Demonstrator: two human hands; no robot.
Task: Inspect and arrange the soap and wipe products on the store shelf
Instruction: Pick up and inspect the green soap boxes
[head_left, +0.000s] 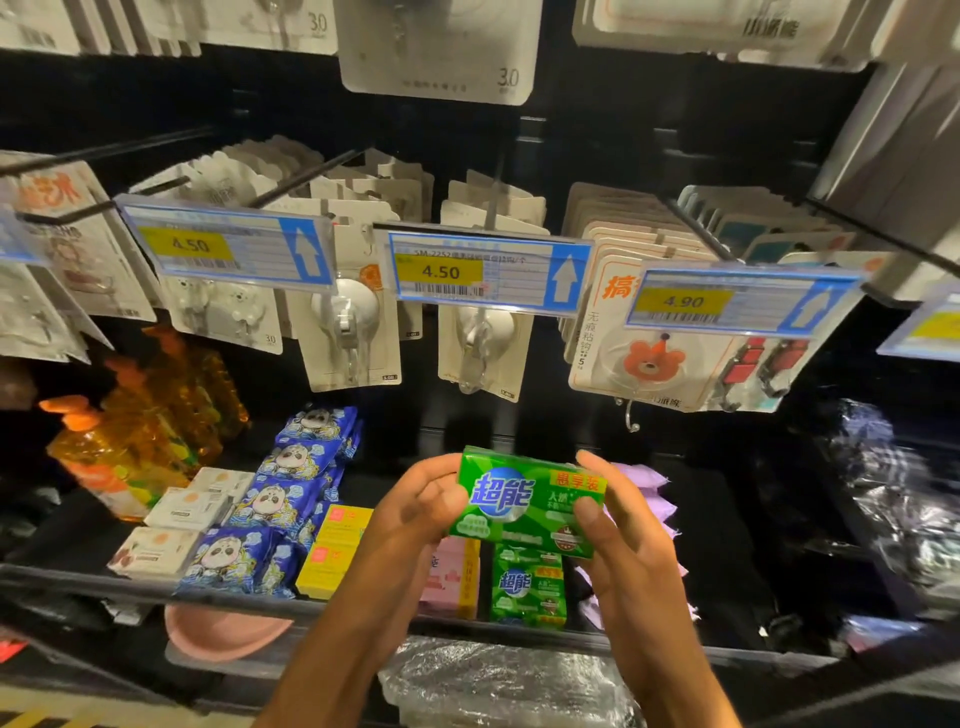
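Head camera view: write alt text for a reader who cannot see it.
A left hand and a right hand grip a green soap pack by its ends in front of a store shelf. Matching green packs lie on the shelf below it, with yellow boxes and blue panda-print packs to their left. Carded hooks and price tags hang above.

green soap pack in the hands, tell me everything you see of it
The green soap pack is a glossy film-wrapped block with a blue round logo, white characters and a yellow banner printed red. It is held slightly tilted, face to the camera, left hand gripping its left end, right hand its right end.
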